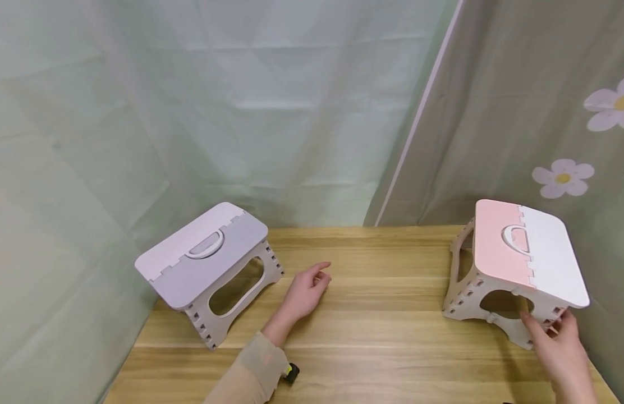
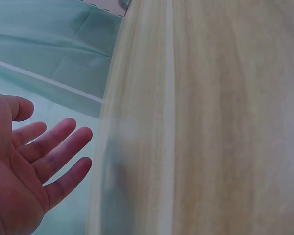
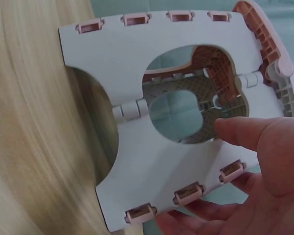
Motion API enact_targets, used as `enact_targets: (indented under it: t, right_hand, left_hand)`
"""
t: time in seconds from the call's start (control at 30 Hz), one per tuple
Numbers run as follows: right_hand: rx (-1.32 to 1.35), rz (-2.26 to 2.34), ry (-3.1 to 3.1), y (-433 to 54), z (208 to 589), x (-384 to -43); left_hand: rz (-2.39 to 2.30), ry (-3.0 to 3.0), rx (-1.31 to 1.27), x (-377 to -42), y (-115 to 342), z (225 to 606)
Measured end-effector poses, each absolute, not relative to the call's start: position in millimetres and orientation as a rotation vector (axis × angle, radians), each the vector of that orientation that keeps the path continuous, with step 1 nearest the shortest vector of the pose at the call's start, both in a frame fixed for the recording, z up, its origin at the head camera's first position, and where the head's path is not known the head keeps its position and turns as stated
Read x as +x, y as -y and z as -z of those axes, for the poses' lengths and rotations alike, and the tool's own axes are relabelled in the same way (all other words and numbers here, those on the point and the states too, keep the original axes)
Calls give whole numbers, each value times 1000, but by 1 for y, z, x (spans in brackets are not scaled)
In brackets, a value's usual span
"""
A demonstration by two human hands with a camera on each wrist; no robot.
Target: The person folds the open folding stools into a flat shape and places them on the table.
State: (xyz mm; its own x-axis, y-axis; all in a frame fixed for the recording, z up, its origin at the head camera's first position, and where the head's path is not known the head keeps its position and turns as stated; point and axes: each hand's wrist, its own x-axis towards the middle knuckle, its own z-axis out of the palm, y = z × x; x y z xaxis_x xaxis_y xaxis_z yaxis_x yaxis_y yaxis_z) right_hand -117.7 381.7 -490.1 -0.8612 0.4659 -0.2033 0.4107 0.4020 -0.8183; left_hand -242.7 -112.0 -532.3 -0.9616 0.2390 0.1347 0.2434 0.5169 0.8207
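Observation:
A folding step stool with a pink and white top (image 1: 499, 241) stands at the right of the wooden table. My right hand (image 1: 564, 353) grips the near end of that stool by its side panel (image 3: 161, 171). In the right wrist view, the thumb lies at the panel's oval opening and the other fingers go behind its lower edge. Over the middle of the table is my left hand (image 1: 303, 292), its fingers loosely bent and holding nothing. Nearest to it is a second folding stool (image 1: 191, 280), pale lilac and grey, standing unfolded on the left.
Both stools stand on a wood-grain table (image 1: 362, 336). Pale green curtain (image 1: 302, 129) hangs behind it and on the left; a greyish curtain (image 1: 473, 112) with white flowers covers the right. A small black device (image 1: 290, 373) sits at the left cuff.

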Motion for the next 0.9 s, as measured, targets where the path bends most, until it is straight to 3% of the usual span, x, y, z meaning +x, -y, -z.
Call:
enact_targets:
  t: [0.9]
  right_hand:
    - [-802, -1328, 2611, -356, 508, -123]
  left_hand:
    - [1784, 2513, -392, -227, 110, 538]
